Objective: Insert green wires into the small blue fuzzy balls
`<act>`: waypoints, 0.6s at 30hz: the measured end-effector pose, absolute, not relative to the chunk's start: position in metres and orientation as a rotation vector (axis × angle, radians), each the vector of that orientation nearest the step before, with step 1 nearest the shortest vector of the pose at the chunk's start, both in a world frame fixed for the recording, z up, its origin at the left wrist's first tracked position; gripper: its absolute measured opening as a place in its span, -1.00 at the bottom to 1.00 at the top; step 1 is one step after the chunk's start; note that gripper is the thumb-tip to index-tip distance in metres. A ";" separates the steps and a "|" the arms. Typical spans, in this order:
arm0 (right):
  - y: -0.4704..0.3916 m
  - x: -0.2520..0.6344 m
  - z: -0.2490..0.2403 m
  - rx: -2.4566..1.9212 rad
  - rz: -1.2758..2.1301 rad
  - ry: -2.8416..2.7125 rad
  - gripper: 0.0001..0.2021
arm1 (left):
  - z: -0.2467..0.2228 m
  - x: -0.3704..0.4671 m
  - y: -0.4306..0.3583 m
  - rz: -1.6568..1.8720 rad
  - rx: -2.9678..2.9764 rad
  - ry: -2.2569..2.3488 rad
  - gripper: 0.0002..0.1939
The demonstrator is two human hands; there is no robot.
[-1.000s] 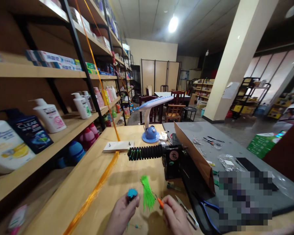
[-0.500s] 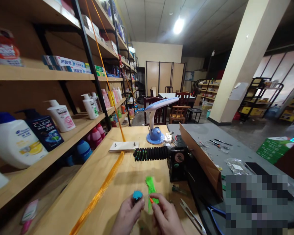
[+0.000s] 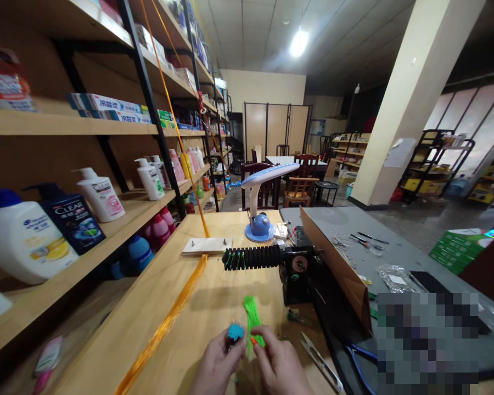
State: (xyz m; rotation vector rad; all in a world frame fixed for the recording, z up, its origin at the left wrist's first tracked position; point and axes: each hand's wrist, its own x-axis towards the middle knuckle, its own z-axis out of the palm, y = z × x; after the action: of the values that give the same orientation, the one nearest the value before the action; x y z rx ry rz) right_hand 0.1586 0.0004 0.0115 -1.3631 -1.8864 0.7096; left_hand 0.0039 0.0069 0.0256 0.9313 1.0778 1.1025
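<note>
My left hand (image 3: 218, 359) is closed around a small dark piece with a bright blue, bead-like top (image 3: 235, 331), held upright above the wooden table. My right hand (image 3: 283, 362) faces it, thumb and forefinger pinched on a small orange-tipped tool (image 3: 253, 340). The rest of that tool is hidden by the fingers, and its kind is unclear. Behind my hands lies a bundle of bright green thread (image 3: 252, 310). Farther back, a black ribbed roller (image 3: 255, 257), with short green strands on its left end, projects from a black mount (image 3: 298, 274).
Orange threads (image 3: 164, 326) run from under a white bolted plate (image 3: 206, 246) toward the front left. A blue lamp (image 3: 260, 226) stands behind. At right lie thread snips (image 3: 321, 362), blue-handled pliers (image 3: 359, 365) and an upright cardboard strip (image 3: 337, 269). Shelves with bottles line the left.
The blue-topped piece has shifted slightly right and tilted a little. My right fingers have come closer over the orange-tipped tool, covering more of it.
</note>
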 end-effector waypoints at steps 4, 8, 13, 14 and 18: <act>0.002 0.162 0.009 -1.212 0.781 -1.882 -0.68 | 0.026 0.001 0.011 1.070 0.871 1.061 -0.51; 0.001 0.166 0.016 -1.174 0.735 -2.049 -0.71 | 0.034 -0.003 0.016 1.094 0.996 1.127 -0.52; 0.001 0.155 0.015 -1.374 0.618 -1.988 -0.68 | 0.035 0.002 0.012 1.168 1.131 1.167 -0.56; 0.002 0.152 0.012 -1.370 0.609 -1.952 -0.68 | 0.033 0.002 0.012 1.161 1.099 1.167 -0.56; 0.005 0.148 0.004 -1.198 0.703 -1.809 -0.69 | 0.027 -0.002 0.014 1.076 0.927 1.114 -0.55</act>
State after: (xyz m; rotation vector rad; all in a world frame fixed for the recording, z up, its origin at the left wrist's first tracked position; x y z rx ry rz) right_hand 0.1483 0.0048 0.0035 -1.1978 -1.8095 0.7031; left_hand -0.0015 0.0137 0.0272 0.9266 1.1145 1.0760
